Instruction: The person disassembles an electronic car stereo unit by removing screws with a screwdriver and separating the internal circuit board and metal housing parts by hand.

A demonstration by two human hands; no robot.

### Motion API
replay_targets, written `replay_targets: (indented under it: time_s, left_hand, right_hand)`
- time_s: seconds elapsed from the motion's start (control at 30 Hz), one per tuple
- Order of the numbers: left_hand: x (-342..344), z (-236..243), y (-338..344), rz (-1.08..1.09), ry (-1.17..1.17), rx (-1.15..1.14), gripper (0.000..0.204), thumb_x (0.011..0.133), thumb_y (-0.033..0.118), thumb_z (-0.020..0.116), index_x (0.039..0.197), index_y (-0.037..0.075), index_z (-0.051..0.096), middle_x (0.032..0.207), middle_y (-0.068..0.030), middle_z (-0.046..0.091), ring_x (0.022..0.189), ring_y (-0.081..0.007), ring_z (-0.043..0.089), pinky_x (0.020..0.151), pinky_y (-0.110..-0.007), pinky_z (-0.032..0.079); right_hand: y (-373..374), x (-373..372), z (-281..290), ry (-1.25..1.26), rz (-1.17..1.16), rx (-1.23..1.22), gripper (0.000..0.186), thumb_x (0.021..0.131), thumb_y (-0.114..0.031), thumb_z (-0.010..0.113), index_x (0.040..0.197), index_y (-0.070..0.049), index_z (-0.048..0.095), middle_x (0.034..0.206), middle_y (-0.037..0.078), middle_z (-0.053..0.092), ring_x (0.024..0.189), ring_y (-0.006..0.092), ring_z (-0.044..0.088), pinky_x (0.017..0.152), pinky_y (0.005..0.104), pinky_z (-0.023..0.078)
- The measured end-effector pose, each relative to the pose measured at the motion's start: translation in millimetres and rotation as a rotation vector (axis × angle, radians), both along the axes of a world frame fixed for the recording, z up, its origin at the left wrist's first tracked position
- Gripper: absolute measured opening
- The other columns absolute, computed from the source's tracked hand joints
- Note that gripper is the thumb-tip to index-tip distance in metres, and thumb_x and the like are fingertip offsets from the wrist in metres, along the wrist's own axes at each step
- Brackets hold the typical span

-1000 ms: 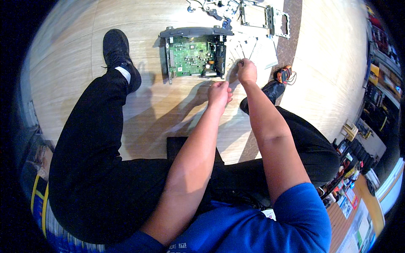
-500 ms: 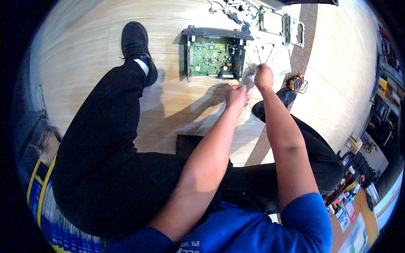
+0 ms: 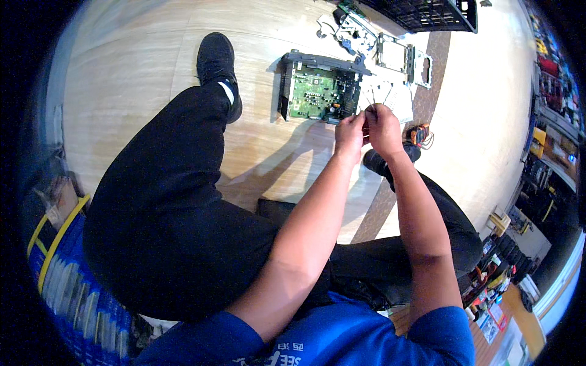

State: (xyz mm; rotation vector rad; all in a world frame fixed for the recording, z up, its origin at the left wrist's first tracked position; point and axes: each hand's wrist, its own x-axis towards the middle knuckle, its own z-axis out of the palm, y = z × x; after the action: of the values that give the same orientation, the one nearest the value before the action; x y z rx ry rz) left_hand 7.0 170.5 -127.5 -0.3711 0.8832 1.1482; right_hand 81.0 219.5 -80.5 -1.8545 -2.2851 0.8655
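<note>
My left hand (image 3: 350, 135) and my right hand (image 3: 384, 129) are close together beside the near right corner of an opened electronic unit (image 3: 285, 91). The unit has a dark front panel, metal sides and a green circuit board (image 3: 317, 91) facing up. My left fingers are pinched together; whatever is between them is hidden. My right fingers are closed too, with a thin dark tool (image 3: 373, 93) sticking out past them; its exact kind is too small to tell.
Loose frames and brackets (image 3: 394, 55) lie behind and right of the unit, with a pale perforated plate (image 3: 400, 100) nearer. An orange and black device with a cord (image 3: 419, 133) lies by my right shoe (image 3: 375, 161). A black crate (image 3: 427, 15) stands at the back.
My hands have come together; the left one moved up and right toward the right one. The view has shifted, showing more of the black crate. The unit looks unmoved on the floor.
</note>
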Motion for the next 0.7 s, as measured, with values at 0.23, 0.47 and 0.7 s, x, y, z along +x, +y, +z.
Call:
replay_targets:
  time_s: [0.23, 0.47, 0.7]
  left_hand:
    - [-26.2, -21.1, 2.3, 0.001, -0.062, -0.157, 0.014, 0.090, 0.027, 0.055, 0.089, 0.015, 0.060, 0.081, -0.0004, 0.062, 0.070, -0.0152, 0.058, 0.059, -0.031, 0.047]
    - [-29.8, -53.2, 0.8, 0.014, -0.100, -0.178, 0.013, 0.091, 0.024, 0.053, 0.093, 0.013, 0.060, 0.086, -0.0038, 0.064, 0.077, -0.0199, 0.063, 0.070, -0.036, 0.052]
    - [-34.2, -54.2, 1.4, -0.016, -0.134, -0.147, 0.012, 0.088, 0.021, 0.054, 0.089, 0.011, 0.061, 0.081, -0.0045, 0.064, 0.072, -0.0199, 0.063, 0.065, -0.036, 0.052]
  right_hand:
    - [-0.4, -26.1, -17.7, -0.124, 0.121, -0.005, 0.013, 0.084, -0.013, 0.051, 0.086, -0.001, 0.056, 0.088, 0.023, 0.059, 0.080, 0.0421, 0.059, 0.071, 0.0477, 0.047]
    - [1.3, -30.2, -33.1, -0.168, 0.168, -0.070, 0.012, 0.083, -0.013, 0.051, 0.084, -0.002, 0.055, 0.087, 0.023, 0.060, 0.080, 0.0407, 0.060, 0.071, 0.0474, 0.048]
    - [-0.3, -21.4, -37.5, -0.101, 0.145, -0.033, 0.012, 0.083, -0.014, 0.053, 0.084, -0.002, 0.057, 0.086, 0.022, 0.060, 0.080, 0.0405, 0.059, 0.073, 0.0469, 0.048]
